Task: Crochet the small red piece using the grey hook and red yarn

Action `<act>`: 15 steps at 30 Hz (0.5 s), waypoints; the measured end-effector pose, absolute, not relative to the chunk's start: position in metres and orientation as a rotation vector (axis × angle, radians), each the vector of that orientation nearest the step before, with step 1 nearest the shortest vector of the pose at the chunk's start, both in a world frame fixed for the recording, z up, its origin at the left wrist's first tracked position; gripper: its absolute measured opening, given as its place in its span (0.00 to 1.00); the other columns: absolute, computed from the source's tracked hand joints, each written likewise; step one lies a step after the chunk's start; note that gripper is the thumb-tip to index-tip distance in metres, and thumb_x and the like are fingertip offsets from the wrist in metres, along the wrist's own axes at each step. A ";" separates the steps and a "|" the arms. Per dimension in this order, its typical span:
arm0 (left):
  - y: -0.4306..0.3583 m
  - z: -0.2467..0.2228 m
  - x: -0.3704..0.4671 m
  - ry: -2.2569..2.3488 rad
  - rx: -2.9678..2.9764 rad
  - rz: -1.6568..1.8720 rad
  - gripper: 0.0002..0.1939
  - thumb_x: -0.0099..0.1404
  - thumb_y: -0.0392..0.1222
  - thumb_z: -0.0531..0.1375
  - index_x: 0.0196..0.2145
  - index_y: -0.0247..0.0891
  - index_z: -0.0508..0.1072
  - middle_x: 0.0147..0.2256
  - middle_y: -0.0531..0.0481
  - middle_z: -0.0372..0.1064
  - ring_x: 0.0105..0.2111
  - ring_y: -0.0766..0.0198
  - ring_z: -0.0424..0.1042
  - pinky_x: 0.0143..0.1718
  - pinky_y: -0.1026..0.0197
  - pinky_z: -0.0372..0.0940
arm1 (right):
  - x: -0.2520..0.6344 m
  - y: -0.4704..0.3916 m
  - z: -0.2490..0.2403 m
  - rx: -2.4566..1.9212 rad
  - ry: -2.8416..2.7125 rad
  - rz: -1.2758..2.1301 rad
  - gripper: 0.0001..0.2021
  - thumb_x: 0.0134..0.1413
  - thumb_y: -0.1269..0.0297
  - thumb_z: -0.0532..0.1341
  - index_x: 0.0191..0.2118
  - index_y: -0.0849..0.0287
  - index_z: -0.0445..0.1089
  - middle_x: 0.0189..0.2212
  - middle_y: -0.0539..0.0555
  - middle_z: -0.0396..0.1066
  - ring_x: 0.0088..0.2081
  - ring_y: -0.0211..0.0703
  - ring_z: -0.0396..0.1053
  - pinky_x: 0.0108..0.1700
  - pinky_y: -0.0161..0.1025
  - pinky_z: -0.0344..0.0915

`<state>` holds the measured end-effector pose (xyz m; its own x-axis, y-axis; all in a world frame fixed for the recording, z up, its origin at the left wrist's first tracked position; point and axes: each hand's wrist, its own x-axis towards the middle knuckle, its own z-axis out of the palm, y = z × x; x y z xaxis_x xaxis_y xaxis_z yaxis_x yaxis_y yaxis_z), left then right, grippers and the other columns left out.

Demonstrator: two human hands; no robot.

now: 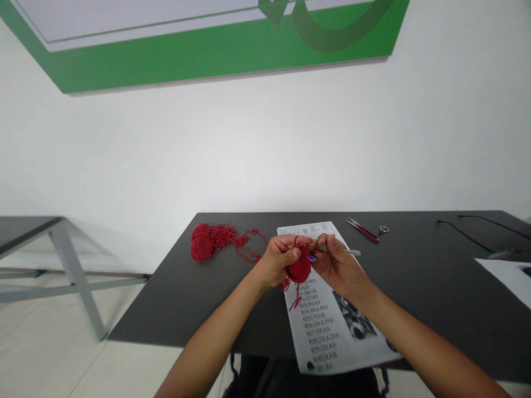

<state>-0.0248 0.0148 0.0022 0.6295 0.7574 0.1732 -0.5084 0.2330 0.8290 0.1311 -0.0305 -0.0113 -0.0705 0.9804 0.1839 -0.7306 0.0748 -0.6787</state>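
A small round piece of red crochet work point(299, 269) is pinched in my left hand point(277, 260), with red yarn looped over the forefinger. My right hand point(338, 266) grips a crochet hook point(353, 252) with a pale handle, its metal tip at the upper edge of the piece. A purple stitch marker point(311, 258) hangs on the work's right side. Loose red yarn ends dangle below it. From the left, a strand runs to a ball of red yarn point(202, 243) on the table.
Under my hands lies a printed pattern sheet point(323, 337) on the dark table point(166, 309). Red-handled thread snips point(363, 230) and a small metal ring point(384, 229) lie behind to the right. Eyeglasses point(504, 254) and another paper point(506, 281) are at far right.
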 end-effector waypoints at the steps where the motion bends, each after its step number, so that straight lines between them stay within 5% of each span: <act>1: 0.017 0.003 -0.025 0.324 1.092 0.913 0.24 0.48 0.50 0.77 0.39 0.34 0.83 0.34 0.43 0.82 0.32 0.61 0.79 0.37 0.62 0.71 | 0.131 -0.030 -0.011 -0.469 -0.768 1.439 0.13 0.50 0.49 0.73 0.33 0.52 0.78 0.29 0.46 0.79 0.28 0.33 0.75 0.34 0.31 0.75; 8: 0.017 0.007 -0.025 0.565 1.430 1.006 0.34 0.52 0.49 0.75 0.55 0.34 0.78 0.29 0.49 0.79 0.27 0.65 0.73 0.34 0.62 0.68 | 0.140 -0.025 -0.012 -0.789 -1.015 1.024 0.17 0.38 0.50 0.79 0.32 0.53 0.79 0.31 0.50 0.79 0.32 0.39 0.74 0.34 0.35 0.72; 15: 0.014 0.002 -0.020 0.567 1.439 1.064 0.32 0.57 0.50 0.72 0.57 0.35 0.76 0.29 0.51 0.76 0.27 0.67 0.69 0.34 0.63 0.66 | 0.139 -0.023 -0.011 -0.823 -1.072 0.945 0.14 0.39 0.54 0.79 0.31 0.52 0.79 0.30 0.50 0.80 0.33 0.42 0.76 0.36 0.39 0.73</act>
